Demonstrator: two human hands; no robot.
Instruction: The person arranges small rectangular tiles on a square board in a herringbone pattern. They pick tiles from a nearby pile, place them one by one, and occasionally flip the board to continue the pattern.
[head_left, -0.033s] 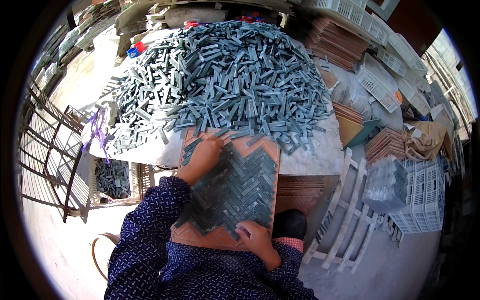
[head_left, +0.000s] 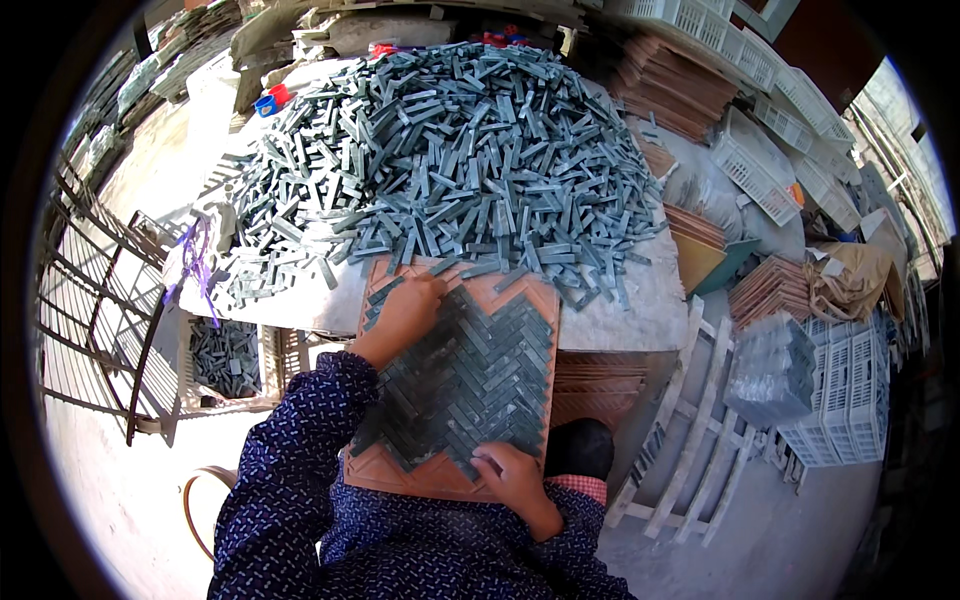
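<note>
Rests the left hand (head_left: 408, 308) with curled fingers at the upper left of the orange herringbone tray (head_left: 440, 476), mid-frame; hides its fingertips, so impossible to say whether pinching a strip. Sets the right hand (head_left: 512, 478) at the tray's lower right edge, thumb pointing inward beside the lowest tile ends; grip on the rim unclear. Shows grey-green stone strips (head_left: 465, 370) laid zigzag across most of the tray. Overlaps the white tabletop (head_left: 640, 305) with the tray's upper end, below a big heap of loose strips (head_left: 470, 160) at upper centre. Includes a cream plastic crate (head_left: 268, 360) of strips at left.
</note>
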